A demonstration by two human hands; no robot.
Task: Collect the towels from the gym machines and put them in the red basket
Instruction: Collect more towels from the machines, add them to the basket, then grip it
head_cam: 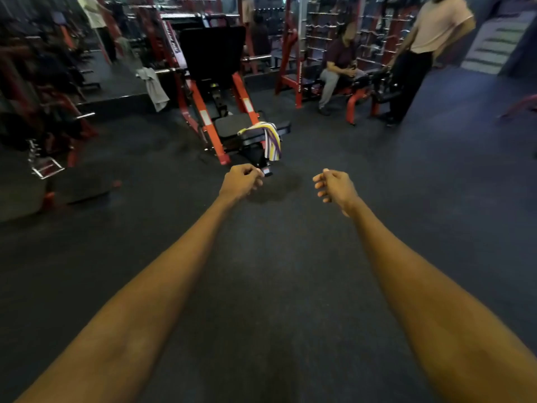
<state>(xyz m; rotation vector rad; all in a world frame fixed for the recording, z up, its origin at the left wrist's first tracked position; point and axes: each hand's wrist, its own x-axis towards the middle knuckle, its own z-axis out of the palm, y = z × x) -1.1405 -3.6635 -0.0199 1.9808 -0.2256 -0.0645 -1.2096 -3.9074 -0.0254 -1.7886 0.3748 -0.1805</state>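
Observation:
A striped towel (270, 138) in yellow, white and purple hangs over the near end of a red and black leg machine (215, 82). A grey-white towel (154, 85) is draped over a bar on that machine's left side. Both my arms stretch forward over the dark floor. My left hand (241, 180) is loosely curled with nothing in it, just short of the striped towel. My right hand (334, 186) is also loosely curled and holds nothing, to the right of the machine's end. No red basket is in view.
A person sits on a red bench (354, 100) at the back right, with another person standing beside it. Red racks and machines (43, 112) crowd the left side. Stairs (494, 45) rise at the far right. Dark rubber floor (276, 271) lies beneath my arms.

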